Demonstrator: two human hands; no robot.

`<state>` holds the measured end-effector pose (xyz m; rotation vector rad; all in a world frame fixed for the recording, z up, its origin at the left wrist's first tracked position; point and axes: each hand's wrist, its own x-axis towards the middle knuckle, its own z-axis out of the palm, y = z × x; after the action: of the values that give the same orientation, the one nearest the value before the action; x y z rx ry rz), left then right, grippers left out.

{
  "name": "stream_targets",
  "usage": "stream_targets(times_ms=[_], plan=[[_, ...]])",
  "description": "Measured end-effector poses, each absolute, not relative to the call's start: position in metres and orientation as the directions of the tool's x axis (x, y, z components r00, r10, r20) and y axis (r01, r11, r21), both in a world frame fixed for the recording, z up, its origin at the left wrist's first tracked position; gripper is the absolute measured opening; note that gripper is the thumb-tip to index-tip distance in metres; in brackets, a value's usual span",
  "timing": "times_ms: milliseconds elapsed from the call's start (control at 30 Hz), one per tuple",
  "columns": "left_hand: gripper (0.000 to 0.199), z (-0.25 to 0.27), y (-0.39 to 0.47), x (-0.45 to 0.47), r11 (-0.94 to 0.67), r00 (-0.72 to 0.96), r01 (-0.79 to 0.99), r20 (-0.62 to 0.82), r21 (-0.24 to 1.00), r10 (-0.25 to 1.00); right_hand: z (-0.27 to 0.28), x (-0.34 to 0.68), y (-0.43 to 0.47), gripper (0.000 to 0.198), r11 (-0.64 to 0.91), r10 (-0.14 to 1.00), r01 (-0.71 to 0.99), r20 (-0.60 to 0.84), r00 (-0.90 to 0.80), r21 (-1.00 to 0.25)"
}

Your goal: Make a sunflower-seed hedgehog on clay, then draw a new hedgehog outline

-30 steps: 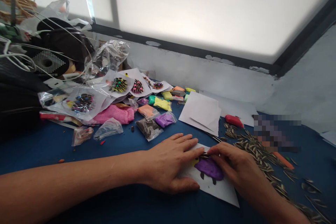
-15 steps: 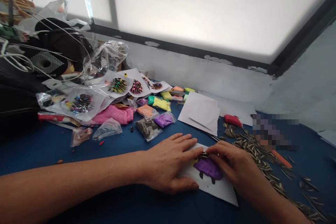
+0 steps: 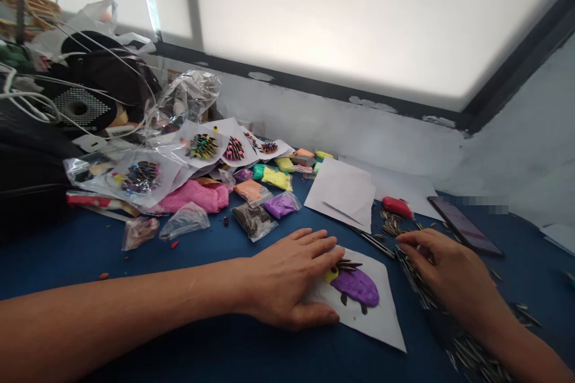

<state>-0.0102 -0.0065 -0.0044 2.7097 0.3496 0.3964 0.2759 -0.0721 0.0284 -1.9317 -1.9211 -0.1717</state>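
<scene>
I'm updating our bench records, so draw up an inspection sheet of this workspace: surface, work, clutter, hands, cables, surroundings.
Surface: blue tabletop, with small bits scattered left.
Work: purple clay-like shape with a yellow end, on white paper; dark slivers along its upper edge.
Clutter: coloured packets, pink cloth, plastic bags, dark flat device.
Hands: left hand flat on the paper's left part; right hand at loose seeds, grip unclear.
Cables: white cables tangled at far left, apart from both hands.
Surroundings: pale wall, bright panel in dark frame.
</scene>
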Motion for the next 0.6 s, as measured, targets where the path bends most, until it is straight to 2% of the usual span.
stream_targets(times_ms=[333,600], plan=[[0.08,-0.003,-0.007,-0.009,-0.901,0.929,0.179,0.234,0.396,0.287,0.016,0.267,-0.046,0.027,0.09,0.949,0.983,0.314,-0.035,-0.161],[0.079,-0.004,-0.006,-0.01,-0.898,0.926,0.175,0.242,0.404,0.289,0.026,0.267,-0.055,0.02,0.041,0.937,0.983,0.348,0.024,-0.177]])
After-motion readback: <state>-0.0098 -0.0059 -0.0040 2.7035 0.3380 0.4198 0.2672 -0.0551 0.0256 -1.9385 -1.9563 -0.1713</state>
